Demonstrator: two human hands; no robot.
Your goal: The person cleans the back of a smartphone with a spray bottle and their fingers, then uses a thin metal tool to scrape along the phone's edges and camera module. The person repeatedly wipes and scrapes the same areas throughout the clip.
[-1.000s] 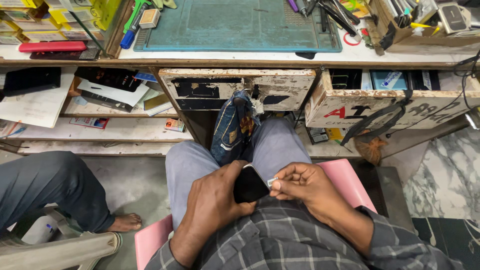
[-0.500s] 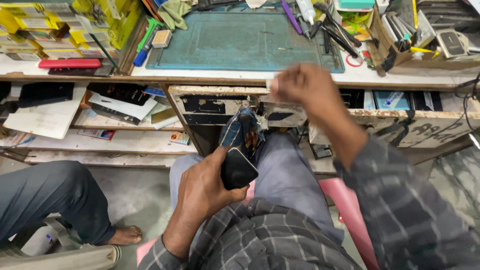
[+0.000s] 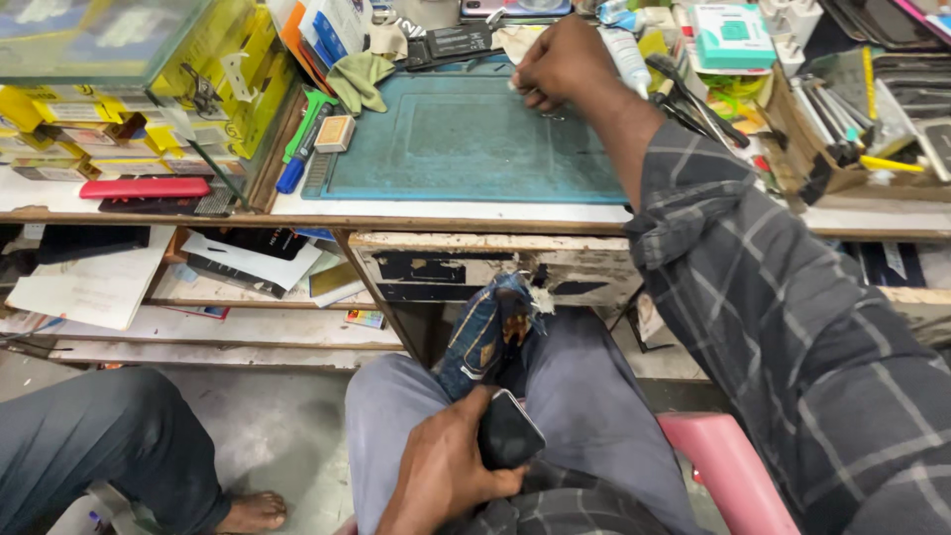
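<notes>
A black phone (image 3: pixel 508 431) is gripped firmly in the left hand (image 3: pixel 451 466), down at 6 o'clock over the lap. Up at 12 o'clock the right hand (image 3: pixel 563 61) is stretched onto the teal work mat (image 3: pixel 466 144), fingers curled; anything pinched there cannot be told
</notes>
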